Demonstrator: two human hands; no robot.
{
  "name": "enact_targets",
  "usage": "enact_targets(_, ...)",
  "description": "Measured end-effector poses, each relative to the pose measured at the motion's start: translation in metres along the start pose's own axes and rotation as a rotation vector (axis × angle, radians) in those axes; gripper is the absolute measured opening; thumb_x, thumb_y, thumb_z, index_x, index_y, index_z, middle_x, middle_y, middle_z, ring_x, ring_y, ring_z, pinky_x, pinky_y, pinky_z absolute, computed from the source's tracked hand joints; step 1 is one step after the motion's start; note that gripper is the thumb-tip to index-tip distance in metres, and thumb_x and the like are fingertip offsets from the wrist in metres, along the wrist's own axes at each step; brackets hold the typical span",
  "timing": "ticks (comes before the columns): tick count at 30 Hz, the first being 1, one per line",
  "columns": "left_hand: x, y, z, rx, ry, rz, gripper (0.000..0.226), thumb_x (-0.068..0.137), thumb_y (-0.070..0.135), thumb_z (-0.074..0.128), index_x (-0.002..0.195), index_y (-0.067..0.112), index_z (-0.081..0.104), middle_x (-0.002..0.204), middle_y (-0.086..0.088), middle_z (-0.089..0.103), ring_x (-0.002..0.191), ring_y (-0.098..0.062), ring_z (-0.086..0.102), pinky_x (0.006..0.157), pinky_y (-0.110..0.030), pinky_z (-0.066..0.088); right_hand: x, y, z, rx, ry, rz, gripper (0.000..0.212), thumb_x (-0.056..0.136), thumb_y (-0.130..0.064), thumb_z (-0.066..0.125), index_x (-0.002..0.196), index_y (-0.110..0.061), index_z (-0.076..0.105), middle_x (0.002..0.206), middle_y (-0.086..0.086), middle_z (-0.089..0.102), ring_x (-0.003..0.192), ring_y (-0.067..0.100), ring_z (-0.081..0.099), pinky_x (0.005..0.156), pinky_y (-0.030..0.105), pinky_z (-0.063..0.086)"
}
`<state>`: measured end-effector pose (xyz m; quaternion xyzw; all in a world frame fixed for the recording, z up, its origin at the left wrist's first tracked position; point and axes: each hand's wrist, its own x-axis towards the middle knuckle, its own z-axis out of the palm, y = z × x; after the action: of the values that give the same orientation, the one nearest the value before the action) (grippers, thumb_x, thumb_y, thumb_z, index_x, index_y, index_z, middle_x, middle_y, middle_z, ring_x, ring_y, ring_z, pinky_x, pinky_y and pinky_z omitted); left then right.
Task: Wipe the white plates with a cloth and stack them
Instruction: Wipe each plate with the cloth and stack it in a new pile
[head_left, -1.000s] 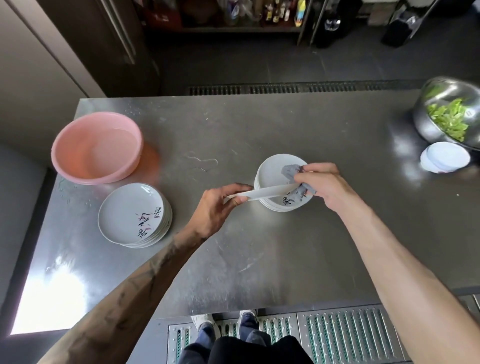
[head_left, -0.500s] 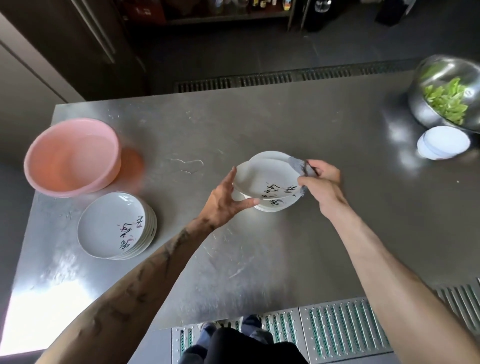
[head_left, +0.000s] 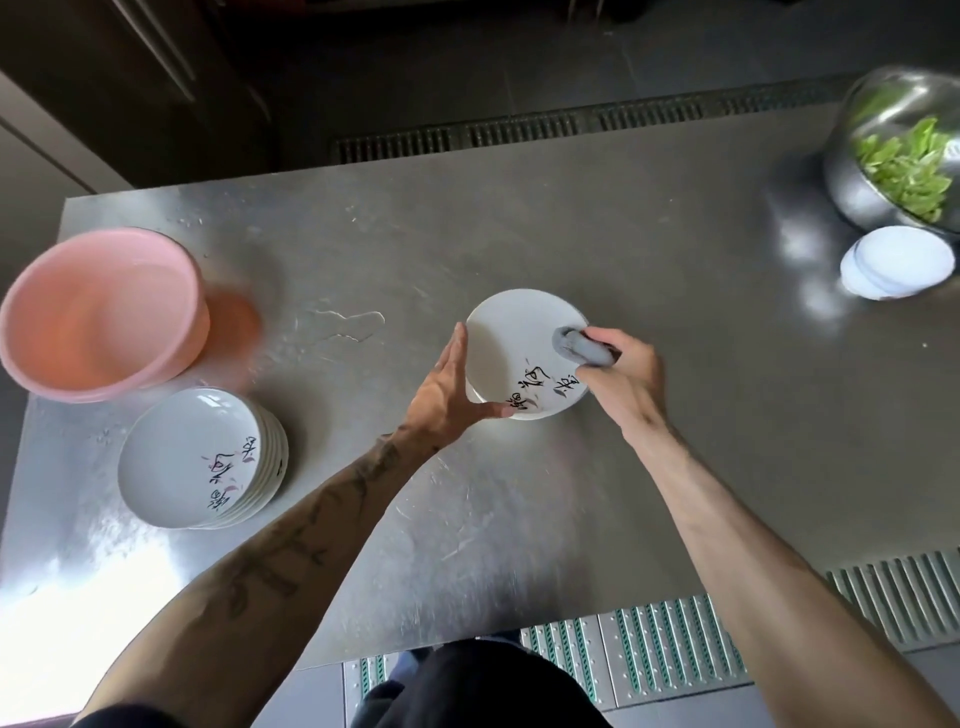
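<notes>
Half a second earlier you held the top plate (head_left: 511, 345) tilted up off its pile; now it lay close to level on the pile of plates (head_left: 471, 393) beneath it, mid-desk. A second earlier it had stood almost edge-on between your hands.

At the far left of the desk (head_left: 571, 493) sat the pink basin (head_left: 98, 317), with a second stack of plates (head_left: 202, 457) just beside it on the near side and a small puddle (head_left: 345, 323) to its right.

Your left grip (head_left: 451, 391) was wide. Its fingers lay straight along the top plate's left edge, and the thumb tip touched the near rim. The plate is round, so it had no long axis. It lay face up, with the black writing on the side nearest you.

The grey cloth (head_left: 576, 345) was bunched on the plate's right rim. Your right grip (head_left: 626, 376) was closed around it and pressed it down. So the plate lay between your two grips, the left touching its edge and the right over its right side.

Well apart, at the far right, lay some small white discs (head_left: 898, 262) and a steel bowl (head_left: 857, 171) of greens (head_left: 906, 169).
</notes>
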<state>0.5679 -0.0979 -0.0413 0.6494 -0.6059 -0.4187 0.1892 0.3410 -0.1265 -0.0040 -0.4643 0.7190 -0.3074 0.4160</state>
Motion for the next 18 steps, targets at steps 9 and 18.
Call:
enact_targets(9, 0.003, -0.008, 0.004, 0.041, -0.013, 0.037, 0.132, 0.075, 0.038, 0.091, 0.164, 0.011, -0.003, 0.173, -0.006, 0.003, 0.158, -0.019, 0.01, 0.12, -0.018, 0.012, -0.001, 0.006, 0.002, -0.224, 0.083, -0.185, 0.038, 0.085, -0.005, 0.065, 0.119, -0.018, 0.076, 0.119, 0.0, 0.074, 0.108, 0.02, 0.067, 0.1, 0.029, 0.051)
enact_targets(18, -0.007, -0.008, 0.006, 0.047, 0.001, 0.015, 0.123, 0.081, 0.055, 0.081, 0.165, 0.014, 0.002, 0.173, -0.002, 0.007, 0.158, -0.018, 0.014, 0.127, -0.037, 0.019, -0.03, -0.007, 0.007, -0.108, 0.18, -0.253, 0.031, 0.088, -0.007, 0.065, 0.114, -0.02, 0.077, 0.109, -0.01, 0.074, 0.09, -0.001, 0.061, 0.078, -0.003, 0.037)
